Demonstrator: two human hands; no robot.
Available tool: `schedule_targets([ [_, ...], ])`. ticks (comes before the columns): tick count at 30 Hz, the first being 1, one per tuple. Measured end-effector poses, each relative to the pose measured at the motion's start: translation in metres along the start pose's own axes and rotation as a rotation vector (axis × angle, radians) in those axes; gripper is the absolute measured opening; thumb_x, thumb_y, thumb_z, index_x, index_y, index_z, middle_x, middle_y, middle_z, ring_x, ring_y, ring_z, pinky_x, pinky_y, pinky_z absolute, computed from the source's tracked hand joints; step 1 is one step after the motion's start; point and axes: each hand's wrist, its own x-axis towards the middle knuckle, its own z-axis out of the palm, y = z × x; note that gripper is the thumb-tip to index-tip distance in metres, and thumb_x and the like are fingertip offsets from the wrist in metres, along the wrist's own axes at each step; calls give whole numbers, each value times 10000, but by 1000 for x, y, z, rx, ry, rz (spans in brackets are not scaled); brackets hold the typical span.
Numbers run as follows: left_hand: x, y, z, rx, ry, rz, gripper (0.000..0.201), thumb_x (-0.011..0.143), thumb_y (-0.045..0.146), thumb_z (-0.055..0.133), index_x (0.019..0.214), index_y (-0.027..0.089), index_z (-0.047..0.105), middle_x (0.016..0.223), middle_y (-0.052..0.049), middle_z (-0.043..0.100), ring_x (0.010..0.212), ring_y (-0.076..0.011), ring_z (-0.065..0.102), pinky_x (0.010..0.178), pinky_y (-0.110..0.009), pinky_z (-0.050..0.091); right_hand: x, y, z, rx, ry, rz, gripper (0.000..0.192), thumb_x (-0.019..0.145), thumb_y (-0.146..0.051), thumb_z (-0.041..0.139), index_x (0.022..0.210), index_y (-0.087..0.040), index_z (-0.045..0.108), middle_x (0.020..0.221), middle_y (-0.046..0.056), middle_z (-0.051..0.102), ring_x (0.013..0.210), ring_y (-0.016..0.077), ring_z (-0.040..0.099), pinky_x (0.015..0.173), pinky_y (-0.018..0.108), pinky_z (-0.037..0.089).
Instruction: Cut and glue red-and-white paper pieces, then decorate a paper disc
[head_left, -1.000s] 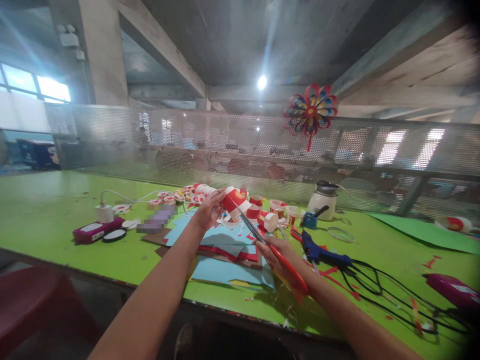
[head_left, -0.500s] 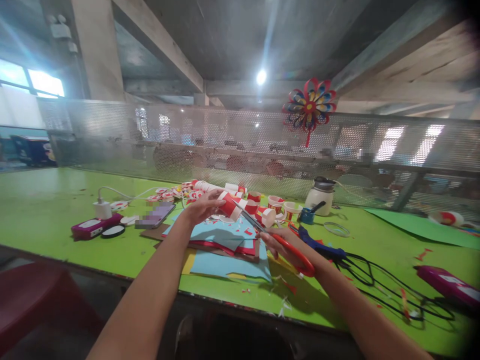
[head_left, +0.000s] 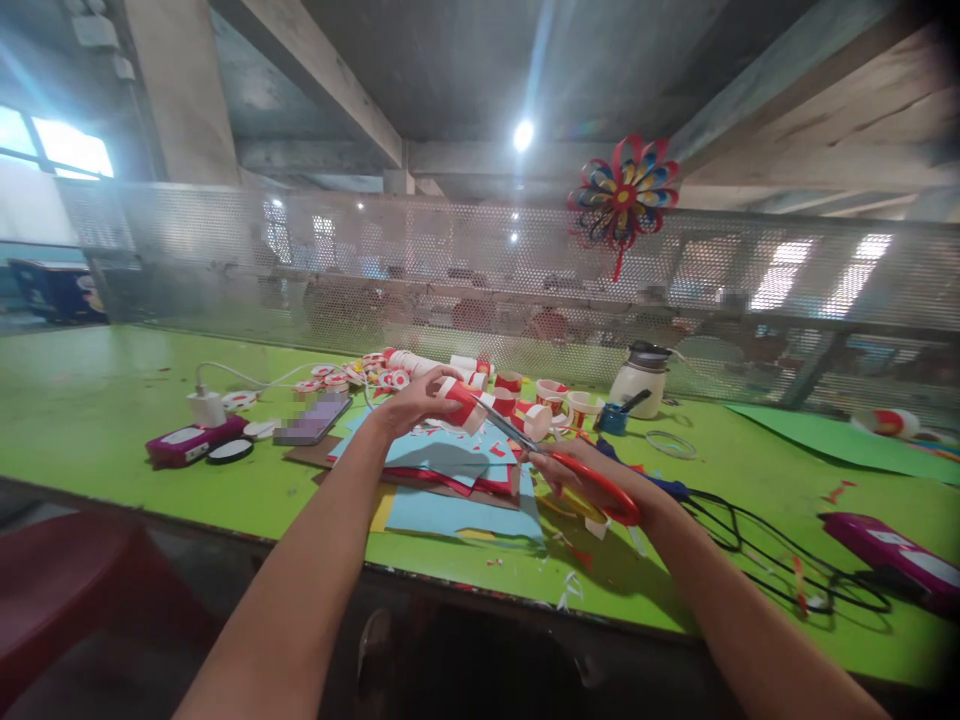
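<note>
My left hand point(head_left: 420, 400) grips a red and white paper cup point(head_left: 463, 405) above the stack of sheets. In my right hand point(head_left: 581, 470) is a pair of scissors with orange-red handles point(head_left: 600, 485). Its metal blades point(head_left: 510, 430) reach left to the cup's edge; whether they are closed on the paper I cannot tell. Below lie light blue sheets point(head_left: 442, 455) with small red and white scraps on top. Just beyond my hands, cut cup rings point(head_left: 551, 392) stand on the green table point(head_left: 247, 500).
To the left are a phone point(head_left: 311, 418) and a purple power strip point(head_left: 196, 442) with a plugged-in charger. A cream jug point(head_left: 640, 383) and a small blue pot point(head_left: 613, 420) stand at right, near black cables point(head_left: 739, 530). A perforated metal screen point(head_left: 420, 270) runs behind, with a paper pinwheel point(head_left: 624, 195) on it.
The scissors and my right hand have shifted slightly right and down relative to the cup. My left hand still holds the cup. The whole view has moved a little.
</note>
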Motion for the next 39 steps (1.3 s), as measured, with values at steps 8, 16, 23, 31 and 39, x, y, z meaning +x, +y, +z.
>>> schedule_targets([
  [8,10,-3,-3,248,369,133,518,573,301,765,1037,152,589,919,-42,616,758,-150,587,655,-279,512,4,10,-3,-36,47,55,457,882,-575,407,644,-198,510,588,-6,525,576,151,536,556,268,449],
  [16,24,-25,3,401,484,183,470,562,240,735,1003,155,597,790,9,582,672,-123,526,613,-244,452,18,7,28,-360,229,106,475,834,-593,483,923,-170,681,838,104,707,787,256,647,691,334,464],
  [23,27,-34,11,455,420,210,445,628,233,685,1055,172,574,829,10,576,712,-124,519,660,-243,440,16,7,35,-413,267,117,502,875,-586,427,1020,-172,669,973,141,719,894,278,652,744,340,457],
  [31,25,-31,19,479,371,214,499,681,264,664,1149,139,541,850,-17,584,721,-131,524,684,-255,443,9,-2,36,-634,334,142,628,877,-604,406,1244,-113,548,1092,209,641,995,321,599,804,377,436],
  [39,25,-29,32,490,293,264,752,653,268,712,1336,155,420,1141,-87,587,927,-186,571,853,-319,453,7,1,31,-818,441,22,611,872,-591,436,1249,-125,551,1001,179,613,941,301,570,816,377,435],
])
